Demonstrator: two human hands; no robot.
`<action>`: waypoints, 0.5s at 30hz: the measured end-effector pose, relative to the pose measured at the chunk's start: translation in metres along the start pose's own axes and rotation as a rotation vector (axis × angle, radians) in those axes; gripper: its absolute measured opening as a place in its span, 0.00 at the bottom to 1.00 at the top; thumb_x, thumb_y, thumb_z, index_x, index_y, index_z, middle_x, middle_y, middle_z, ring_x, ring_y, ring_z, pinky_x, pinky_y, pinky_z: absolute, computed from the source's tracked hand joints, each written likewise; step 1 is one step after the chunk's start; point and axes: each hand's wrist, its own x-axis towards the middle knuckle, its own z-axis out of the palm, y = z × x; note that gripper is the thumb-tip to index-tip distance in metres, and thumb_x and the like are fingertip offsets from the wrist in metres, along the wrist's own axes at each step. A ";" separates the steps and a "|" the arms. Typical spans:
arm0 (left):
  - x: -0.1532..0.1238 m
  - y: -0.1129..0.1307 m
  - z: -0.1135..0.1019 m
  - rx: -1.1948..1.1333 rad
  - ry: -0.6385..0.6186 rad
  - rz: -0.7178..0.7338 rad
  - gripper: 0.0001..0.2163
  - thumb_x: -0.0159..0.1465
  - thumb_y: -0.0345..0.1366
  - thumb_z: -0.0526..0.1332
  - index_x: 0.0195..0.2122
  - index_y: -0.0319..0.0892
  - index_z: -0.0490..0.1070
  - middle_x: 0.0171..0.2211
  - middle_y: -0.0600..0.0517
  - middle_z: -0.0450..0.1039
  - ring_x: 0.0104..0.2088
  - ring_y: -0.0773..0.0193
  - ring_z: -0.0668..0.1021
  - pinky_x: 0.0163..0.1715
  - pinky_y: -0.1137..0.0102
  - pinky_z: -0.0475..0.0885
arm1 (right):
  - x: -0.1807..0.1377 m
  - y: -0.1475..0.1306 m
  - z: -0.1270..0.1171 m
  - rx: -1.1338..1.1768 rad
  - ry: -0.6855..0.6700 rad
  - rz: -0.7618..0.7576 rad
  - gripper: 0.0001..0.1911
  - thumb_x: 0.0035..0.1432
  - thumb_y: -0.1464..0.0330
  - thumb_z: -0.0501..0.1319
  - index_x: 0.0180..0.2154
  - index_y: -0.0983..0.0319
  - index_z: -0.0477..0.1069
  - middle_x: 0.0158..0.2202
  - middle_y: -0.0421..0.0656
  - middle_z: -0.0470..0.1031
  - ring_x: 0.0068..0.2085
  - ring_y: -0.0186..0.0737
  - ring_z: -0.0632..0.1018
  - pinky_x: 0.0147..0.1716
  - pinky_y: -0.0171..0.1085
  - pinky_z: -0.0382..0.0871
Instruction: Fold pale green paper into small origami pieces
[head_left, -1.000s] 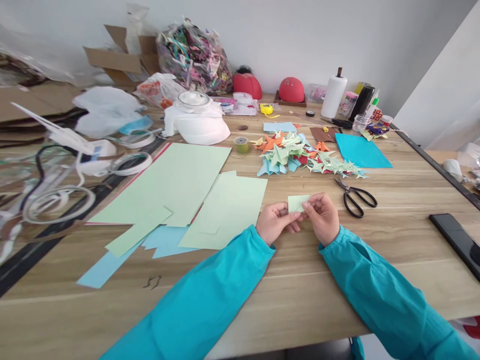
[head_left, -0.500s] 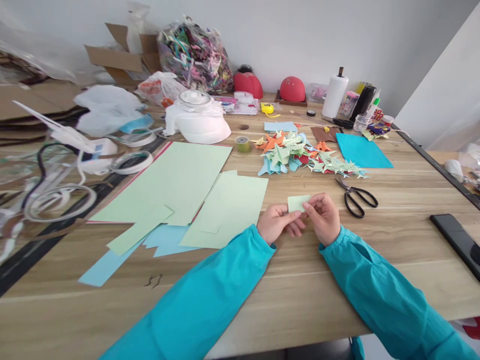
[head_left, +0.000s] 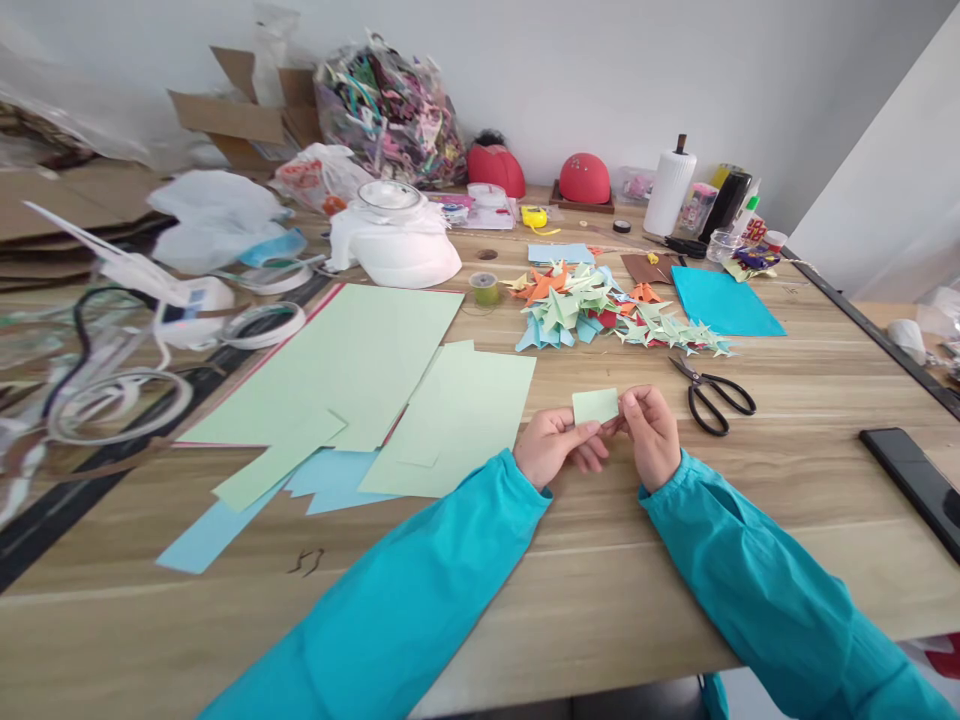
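Note:
A small pale green piece of paper (head_left: 595, 405) is held up above the wooden table between my two hands. My left hand (head_left: 553, 446) pinches its lower left part, thumb in front and fingers behind. At the right edge, my right hand (head_left: 651, 430) has thumb and forefinger closed on the paper's side. Black-handled scissors (head_left: 712, 394) lie just right of my right hand. Beyond the hands sits a heap of folded paper stars and birds (head_left: 577, 300) in green, orange and blue.
Left of my hands lie green sheets (head_left: 480, 400) and blue strips (head_left: 214, 530). A phone (head_left: 919, 480) rests at the right. Behind the heap are a turquoise sheet (head_left: 727, 300) and a thread spool (head_left: 485, 289). A glue gun (head_left: 161, 285) and tape rolls stand far left.
My right thumb has slid off the paper's face to its right edge, so more of the paper shows. The paper has shifted slightly left. My left hand stays in place.

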 end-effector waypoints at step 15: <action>0.000 -0.003 0.000 0.043 -0.038 -0.005 0.19 0.50 0.49 0.65 0.29 0.35 0.70 0.22 0.46 0.76 0.17 0.65 0.76 0.15 0.75 0.66 | 0.005 0.004 -0.003 -0.014 -0.010 0.063 0.20 0.42 0.59 0.68 0.33 0.59 0.62 0.18 0.32 0.70 0.19 0.32 0.73 0.20 0.33 0.68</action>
